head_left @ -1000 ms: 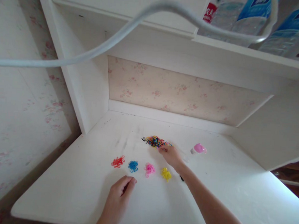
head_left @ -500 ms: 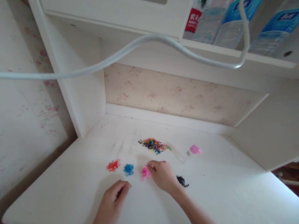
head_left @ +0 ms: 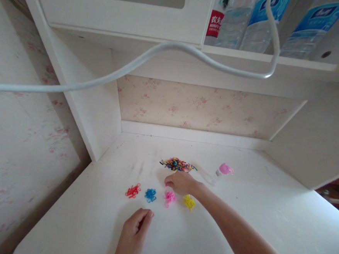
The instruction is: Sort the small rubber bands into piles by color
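My right hand (head_left: 180, 182) is over the near edge of a mixed-colour pile of small rubber bands (head_left: 175, 164). Its fingers are closed, and a speck of pink shows by the fingertips, too small to name. Just below it sits a pink pile of rubber bands (head_left: 169, 197), with a yellow pile (head_left: 189, 202) to the right, partly beside my forearm. To the left are a blue pile (head_left: 150, 195) and a red pile (head_left: 133, 190). My left hand (head_left: 135, 229) rests below the blue pile, thumb and fingers pinched together; what they hold, if anything, is hidden.
A clear container with a pink top (head_left: 225, 169) lies at the right of the mixed pile. A white cable (head_left: 175, 47) crosses in front of the overhead cabinet (head_left: 130, 18). Plastic bottles (head_left: 236, 25) stand on the shelf. White side panels bound the desk (head_left: 73, 213).
My right hand has moved from the pink pile up to the mixed pile. The yellow pile has come into sight, while the black pile is now hidden behind my forearm. My left hand stays pinched.
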`<state>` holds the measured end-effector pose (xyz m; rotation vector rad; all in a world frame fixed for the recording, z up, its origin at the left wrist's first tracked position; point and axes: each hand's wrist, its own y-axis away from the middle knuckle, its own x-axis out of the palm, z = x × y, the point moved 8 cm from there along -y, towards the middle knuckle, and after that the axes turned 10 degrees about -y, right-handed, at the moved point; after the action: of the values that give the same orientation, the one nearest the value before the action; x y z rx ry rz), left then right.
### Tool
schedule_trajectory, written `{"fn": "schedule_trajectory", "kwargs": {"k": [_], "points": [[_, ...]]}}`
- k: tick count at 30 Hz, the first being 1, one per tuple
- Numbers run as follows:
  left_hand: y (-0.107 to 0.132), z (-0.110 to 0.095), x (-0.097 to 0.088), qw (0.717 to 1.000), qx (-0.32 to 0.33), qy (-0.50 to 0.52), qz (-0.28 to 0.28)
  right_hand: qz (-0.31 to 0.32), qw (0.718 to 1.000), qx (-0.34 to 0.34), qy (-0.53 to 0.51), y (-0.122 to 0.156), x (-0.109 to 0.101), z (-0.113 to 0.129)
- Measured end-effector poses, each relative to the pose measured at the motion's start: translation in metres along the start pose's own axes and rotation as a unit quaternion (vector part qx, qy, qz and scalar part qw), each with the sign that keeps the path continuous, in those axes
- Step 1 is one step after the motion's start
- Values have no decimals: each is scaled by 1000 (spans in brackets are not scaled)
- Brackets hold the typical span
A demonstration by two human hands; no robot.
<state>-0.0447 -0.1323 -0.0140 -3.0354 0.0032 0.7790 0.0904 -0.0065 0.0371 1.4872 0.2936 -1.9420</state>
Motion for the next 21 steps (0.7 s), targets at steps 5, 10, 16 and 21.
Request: {"fn": "schedule_trajectory", "kwargs": {"k": [5, 10, 16, 21], "points": [[1, -1, 0, 1000, 4, 3, 2, 29, 999, -14, 7, -1, 6, 1], [2, 0, 1, 1000, 0, 10, 1, 26, 1000, -7, 7, 5, 8, 0], [0, 0, 2, 1000, 7, 8, 13, -56, 997, 50, 2, 21, -16, -20], [0, -7, 0, 1000, 10, -10, 15, -134, 983, 121, -31, 70, -25, -34]]}}
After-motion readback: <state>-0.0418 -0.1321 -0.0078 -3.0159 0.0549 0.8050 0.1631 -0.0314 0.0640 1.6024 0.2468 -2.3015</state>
